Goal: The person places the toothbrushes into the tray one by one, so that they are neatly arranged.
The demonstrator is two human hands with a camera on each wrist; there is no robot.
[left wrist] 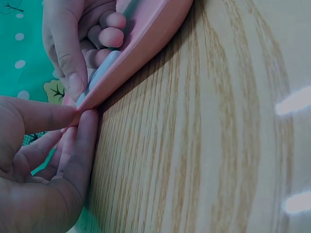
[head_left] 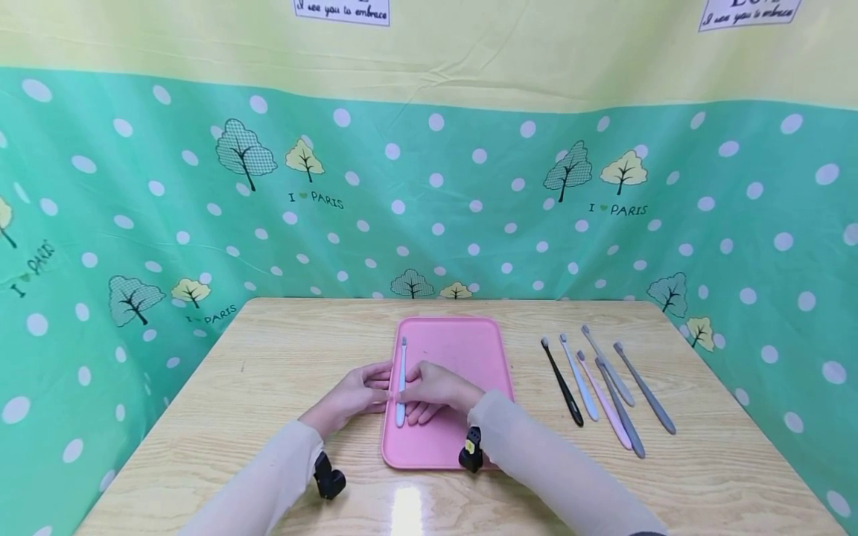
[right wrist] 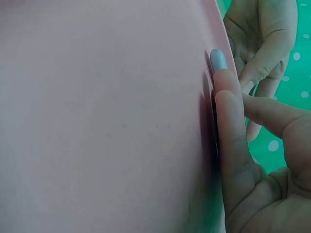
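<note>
A pink tray [head_left: 462, 342] lies on the wooden table. Along its left side is a light blue toothbrush [head_left: 403, 365], bristle head toward the far edge. My right hand [head_left: 436, 387] reaches across the tray and pinches the toothbrush's handle [right wrist: 218, 59] between thumb and fingers, close to the left rim. From outside the tray, my left hand [head_left: 355, 394] pinches that same rim between thumb and index finger, as the left wrist view shows. There, the thumb tip of my right hand [left wrist: 68, 43] is just above the left fingertips.
To the tray's right lie several toothbrushes: a black one [head_left: 561, 381], a light blue one [head_left: 579, 377], a pink one [head_left: 605, 402] and several grey ones [head_left: 645, 388]. A green polka-dot curtain [head_left: 469, 179] hangs behind the table [head_left: 281, 350].
</note>
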